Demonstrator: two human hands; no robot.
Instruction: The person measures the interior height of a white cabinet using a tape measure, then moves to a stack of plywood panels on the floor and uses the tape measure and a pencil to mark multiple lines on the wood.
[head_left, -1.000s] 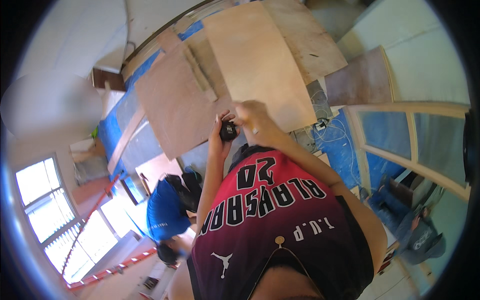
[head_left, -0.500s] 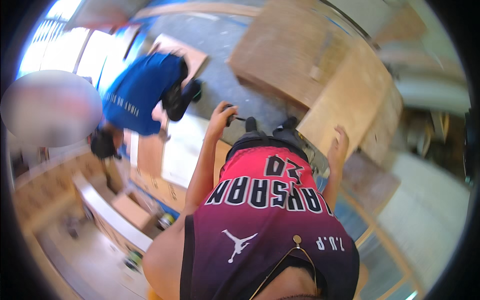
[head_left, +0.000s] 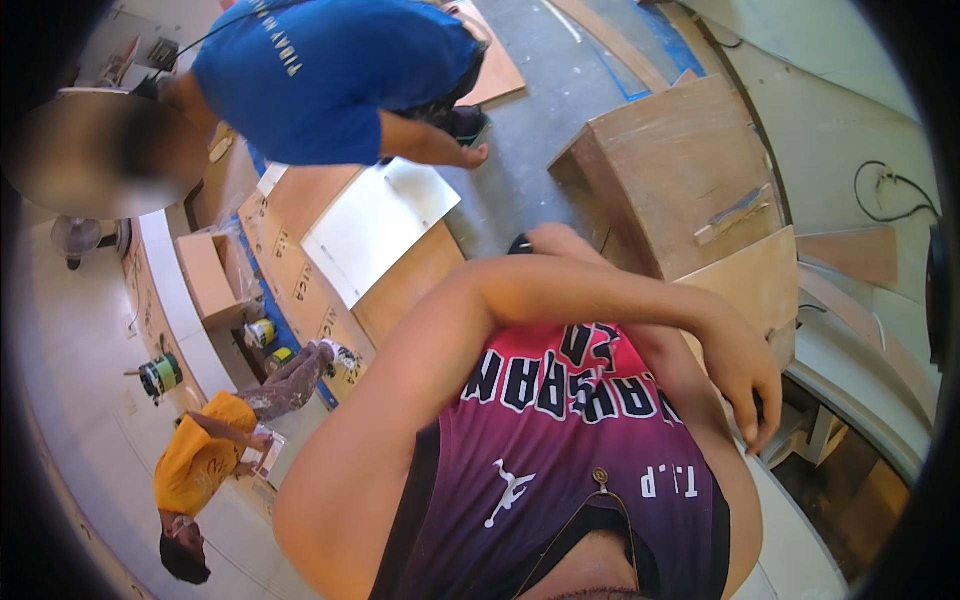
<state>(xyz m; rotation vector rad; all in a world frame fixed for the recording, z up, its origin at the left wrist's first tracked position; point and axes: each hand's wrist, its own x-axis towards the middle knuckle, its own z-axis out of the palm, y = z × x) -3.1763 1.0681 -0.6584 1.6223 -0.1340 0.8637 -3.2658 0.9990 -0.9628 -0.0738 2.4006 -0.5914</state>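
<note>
My arms are crossed in front of my red and purple jersey. My left forearm passes over to the right side, and my left hand (head_left: 742, 385) hangs there with fingers curled round a dark-handled tool (head_left: 758, 404), mostly hidden by the fingers. My right forearm reaches under it toward the left. Only part of my right hand (head_left: 556, 240) shows above my left forearm; its fingers are largely out of sight. Beyond the arms, a brown wooden box (head_left: 660, 170) stands on the floor, and a plywood panel (head_left: 750, 280) leans close to my right side.
A co-worker in a blue shirt (head_left: 330, 80) bends at the upper left. Another person in yellow (head_left: 205, 450) holds something flat. A white board (head_left: 380, 230) lies on brown covering. Paint cans (head_left: 160, 376) stand at left; a wood strip (head_left: 735, 215) rests on the box.
My hands, apart before with the left holding the dark-handled tool, have crossed over each other. The view has shifted. The person in yellow now shows, and the co-worker in blue appears nearer.
</note>
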